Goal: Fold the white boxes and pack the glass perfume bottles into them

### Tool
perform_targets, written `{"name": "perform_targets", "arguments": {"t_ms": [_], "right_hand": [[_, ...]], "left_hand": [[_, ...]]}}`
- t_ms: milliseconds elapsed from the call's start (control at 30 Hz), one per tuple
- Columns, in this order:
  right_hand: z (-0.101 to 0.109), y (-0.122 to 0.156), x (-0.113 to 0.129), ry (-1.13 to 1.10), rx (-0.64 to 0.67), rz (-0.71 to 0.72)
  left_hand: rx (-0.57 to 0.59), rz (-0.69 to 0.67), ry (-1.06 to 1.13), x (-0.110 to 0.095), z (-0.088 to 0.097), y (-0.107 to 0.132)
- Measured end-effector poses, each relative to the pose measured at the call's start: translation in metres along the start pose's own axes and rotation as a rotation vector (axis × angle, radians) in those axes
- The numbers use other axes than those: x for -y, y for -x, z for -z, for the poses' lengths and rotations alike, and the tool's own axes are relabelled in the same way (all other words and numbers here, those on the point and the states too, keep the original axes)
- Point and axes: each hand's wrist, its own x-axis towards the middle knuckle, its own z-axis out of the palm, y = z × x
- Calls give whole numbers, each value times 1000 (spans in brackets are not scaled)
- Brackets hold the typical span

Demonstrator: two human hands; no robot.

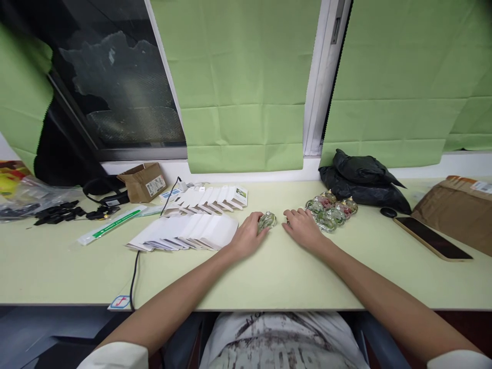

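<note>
My left hand (249, 236) is closed around a small clear, glassy piece with green in it (267, 221), held low at the table's middle. My right hand (304, 228) rests palm down beside a cluster of similar shiny pieces (326, 221), some green and some reddish with gold-coloured parts. Its fingers curl inward, and whatever lies under the fingertips is hidden. To the left of my left hand, a fanned row of flat white boxes (215, 230) lies on the table. Behind it runs a second row of white boxes (207, 199), with a printed picture at its right end.
Black plastic bags (363, 182) lie behind the cluster. A phone (432, 238), a round black lid-like disc (388, 212) and a brown package (457, 212) are at the right. Leftward stand an open cardboard box (144, 183), black cables (57, 212) and a green-striped plastic sleeve (111, 225).
</note>
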Motion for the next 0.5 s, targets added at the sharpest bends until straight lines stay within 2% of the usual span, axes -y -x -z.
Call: {"name": "perform_targets", "arguments": {"t_ms": [500], "right_hand": [[2,-1,-1,-76,20,3]], "left_hand": [[-13,-7,-2,0,-2,-1]]}}
